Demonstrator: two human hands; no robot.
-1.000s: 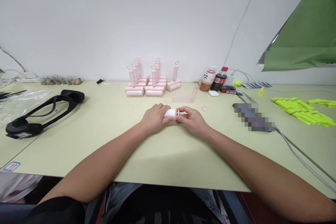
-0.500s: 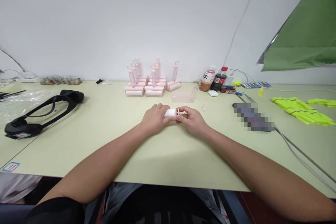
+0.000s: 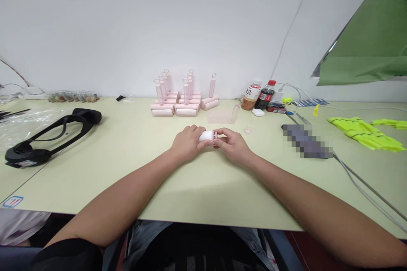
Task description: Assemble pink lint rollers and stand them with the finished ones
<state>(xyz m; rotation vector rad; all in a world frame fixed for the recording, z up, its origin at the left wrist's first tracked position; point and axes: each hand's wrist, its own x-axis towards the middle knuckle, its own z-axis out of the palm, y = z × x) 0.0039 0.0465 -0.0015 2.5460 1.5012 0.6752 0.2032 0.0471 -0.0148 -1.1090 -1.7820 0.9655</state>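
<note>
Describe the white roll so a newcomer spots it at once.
On the pale table, find the left hand and right hand near the middle. The white roll lies between them; unlike the pink rollers behind, it is hand-held.

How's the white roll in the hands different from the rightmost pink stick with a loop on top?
The roll is white; the stick is pale pink. The roll lies sideways in the left hand, with the right hand at its end; the stick stands upright, untouched. The roll looks fatter; the stick looks slimmer.
</note>
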